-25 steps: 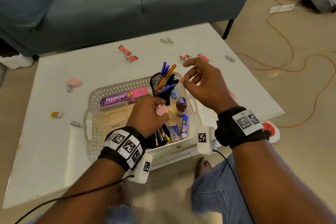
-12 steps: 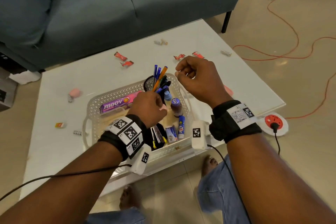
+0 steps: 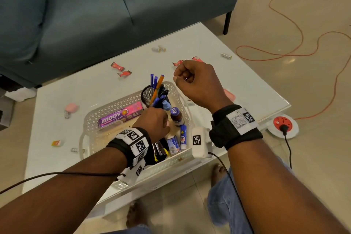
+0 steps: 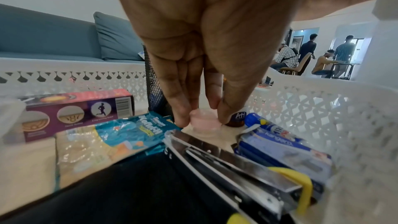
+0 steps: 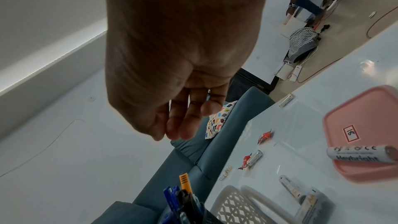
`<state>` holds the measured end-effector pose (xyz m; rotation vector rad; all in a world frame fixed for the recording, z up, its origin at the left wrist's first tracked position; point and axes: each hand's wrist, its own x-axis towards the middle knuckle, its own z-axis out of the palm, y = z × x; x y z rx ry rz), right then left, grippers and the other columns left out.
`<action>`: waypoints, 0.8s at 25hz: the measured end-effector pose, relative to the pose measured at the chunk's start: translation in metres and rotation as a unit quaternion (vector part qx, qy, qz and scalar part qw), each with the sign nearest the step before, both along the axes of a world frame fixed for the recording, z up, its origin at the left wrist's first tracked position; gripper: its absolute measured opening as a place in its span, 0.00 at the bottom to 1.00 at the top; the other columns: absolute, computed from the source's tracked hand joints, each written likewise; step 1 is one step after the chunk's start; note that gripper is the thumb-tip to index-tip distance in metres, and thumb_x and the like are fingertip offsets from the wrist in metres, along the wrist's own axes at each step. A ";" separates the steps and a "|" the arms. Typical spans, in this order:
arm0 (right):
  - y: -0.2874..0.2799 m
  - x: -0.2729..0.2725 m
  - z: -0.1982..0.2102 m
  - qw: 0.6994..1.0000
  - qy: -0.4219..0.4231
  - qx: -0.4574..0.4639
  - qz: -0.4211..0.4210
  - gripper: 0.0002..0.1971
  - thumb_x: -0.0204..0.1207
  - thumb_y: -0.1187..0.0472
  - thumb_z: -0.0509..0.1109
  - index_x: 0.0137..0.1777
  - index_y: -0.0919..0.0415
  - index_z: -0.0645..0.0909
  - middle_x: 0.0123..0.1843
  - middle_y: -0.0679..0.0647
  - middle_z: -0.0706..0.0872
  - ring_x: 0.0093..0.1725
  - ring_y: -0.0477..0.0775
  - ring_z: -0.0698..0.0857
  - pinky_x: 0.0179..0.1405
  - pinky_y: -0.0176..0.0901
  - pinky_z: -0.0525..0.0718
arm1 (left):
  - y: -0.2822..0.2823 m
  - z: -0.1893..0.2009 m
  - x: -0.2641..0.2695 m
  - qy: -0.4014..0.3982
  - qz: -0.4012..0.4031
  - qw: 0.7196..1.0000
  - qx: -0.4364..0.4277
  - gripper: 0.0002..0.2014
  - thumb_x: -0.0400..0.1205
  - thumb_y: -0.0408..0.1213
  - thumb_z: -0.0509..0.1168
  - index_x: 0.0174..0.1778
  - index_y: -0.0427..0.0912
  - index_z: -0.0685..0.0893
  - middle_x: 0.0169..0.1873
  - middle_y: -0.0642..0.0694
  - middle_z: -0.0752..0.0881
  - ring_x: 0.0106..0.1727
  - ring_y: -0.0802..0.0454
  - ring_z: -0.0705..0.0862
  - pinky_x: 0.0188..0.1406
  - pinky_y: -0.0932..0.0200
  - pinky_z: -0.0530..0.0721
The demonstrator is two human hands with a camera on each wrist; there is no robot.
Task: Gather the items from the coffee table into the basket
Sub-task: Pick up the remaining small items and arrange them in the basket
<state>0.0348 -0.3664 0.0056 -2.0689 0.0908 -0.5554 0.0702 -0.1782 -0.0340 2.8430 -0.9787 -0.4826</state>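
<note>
The white lattice basket (image 3: 117, 103) sits on the white coffee table (image 3: 209, 47), near its front edge. My left hand (image 3: 157, 121) reaches down into it. In the left wrist view its fingertips (image 4: 183, 122) pinch a small pink object (image 4: 206, 124) at the basket floor, beside a brown bottle (image 3: 175, 116). My right hand (image 3: 190, 80) hovers over the basket's far right corner, curled into a fist with nothing visible in it. Red candy wrappers (image 3: 117, 66), batteries (image 3: 158, 49) and a pink lid (image 3: 229, 94) lie loose on the table.
The basket also holds a purple moov box (image 3: 121, 115), a black mesh pen holder (image 3: 150, 93) and a stapler (image 4: 237, 164). A blue sofa (image 3: 95, 15) stands behind the table. An orange cable (image 3: 296, 24) and a red socket (image 3: 283, 124) lie on the floor at right.
My right hand's fingers have curled from spread into a fist above the basket corner. My left hand has stayed in the basket, holding the pink object low.
</note>
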 end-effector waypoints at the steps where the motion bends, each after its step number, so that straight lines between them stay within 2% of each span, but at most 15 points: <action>1: 0.001 0.001 -0.001 1.000 0.000 0.001 0.000 0.03 0.77 0.59 0.75 0.49 0.54 0.89 0.41 0.46 0.89 0.39 0.45 0.86 0.44 0.42 0.89 | -0.001 -0.001 0.002 -0.001 0.000 1.000 0.000 0.10 0.77 0.39 0.72 0.32 0.42 0.83 0.31 0.43 0.85 0.37 0.42 0.84 0.38 0.56 0.81; 4: 0.003 0.002 -0.002 1.000 0.006 -0.003 0.003 0.03 0.77 0.59 0.75 0.48 0.54 0.89 0.41 0.46 0.89 0.40 0.46 0.87 0.45 0.46 0.91 | -0.002 -0.001 0.004 0.001 -0.001 1.000 0.001 0.09 0.77 0.40 0.73 0.35 0.40 0.86 0.34 0.42 0.87 0.40 0.41 0.86 0.42 0.52 0.85; 6: 0.004 0.002 -0.002 1.000 0.013 -0.009 0.008 0.03 0.77 0.59 0.75 0.48 0.54 0.89 0.40 0.46 0.90 0.40 0.46 0.87 0.45 0.47 0.91 | 0.000 0.001 0.004 0.006 0.002 1.000 -0.005 0.09 0.77 0.40 0.73 0.34 0.42 0.84 0.32 0.46 0.85 0.40 0.42 0.85 0.41 0.54 0.82; 9: 0.001 0.000 -0.003 0.999 0.028 -0.023 0.013 0.02 0.77 0.59 0.75 0.48 0.54 0.89 0.41 0.46 0.90 0.40 0.45 0.87 0.45 0.46 0.90 | 0.012 0.014 0.002 0.024 0.024 0.998 -0.060 0.09 0.77 0.42 0.76 0.36 0.46 0.84 0.31 0.58 0.80 0.39 0.50 0.84 0.40 0.59 0.78; 13: -0.001 -0.002 -0.008 0.997 0.060 -0.039 0.011 0.00 0.76 0.58 0.76 0.45 0.52 0.88 0.38 0.44 0.89 0.39 0.46 0.87 0.45 0.51 0.90 | 0.047 0.041 -0.026 0.063 0.044 0.986 -0.145 0.09 0.77 0.52 0.77 0.39 0.51 0.89 0.37 0.58 0.88 0.39 0.60 0.87 0.43 0.59 0.86; 17: 0.006 -0.001 -0.012 0.993 0.091 -0.076 0.028 0.01 0.76 0.59 0.76 0.45 0.52 0.88 0.38 0.44 0.89 0.40 0.46 0.87 0.46 0.55 0.89 | 0.089 0.052 -0.056 0.085 0.108 0.970 -0.198 0.09 0.78 0.52 0.76 0.37 0.51 0.90 0.36 0.58 0.90 0.37 0.62 0.87 0.43 0.59 0.88; 20: 0.018 0.000 -0.005 0.992 0.073 -0.084 0.053 0.04 0.76 0.65 0.76 0.44 0.54 0.88 0.38 0.45 0.90 0.39 0.45 0.88 0.46 0.51 0.89 | 0.127 0.057 -0.056 0.062 0.187 0.951 -0.236 0.08 0.78 0.51 0.76 0.38 0.52 0.90 0.37 0.59 0.90 0.38 0.62 0.88 0.42 0.61 0.87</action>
